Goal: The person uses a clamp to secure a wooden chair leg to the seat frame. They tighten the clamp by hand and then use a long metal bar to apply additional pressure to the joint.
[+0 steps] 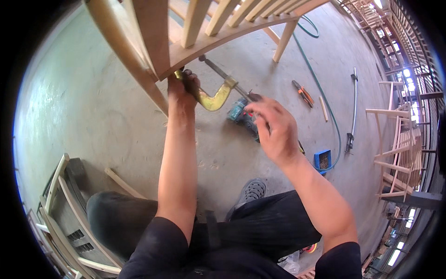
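The step in hand looks like fitting or adjusting a brass-coloured C-clamp at the near corner of a slatted wooden frame; the next move seems to call for steadying the clamp and turning its screw. Toward eleven o'clock the left hand has its grip wrapped around the clamp's far end, close under the corner. Between two and three o'clock the right hand has its grip half curled at the screw's outer end; whether the fingers close on it I cannot tell. The clamp lies at twelve, the frame beyond it from eleven to one. Below, on the floor, a teal power tool sits toward one o'clock, partly behind the right hand. Farther out are orange-handled pliers at two and, at three, wooden chair frames.
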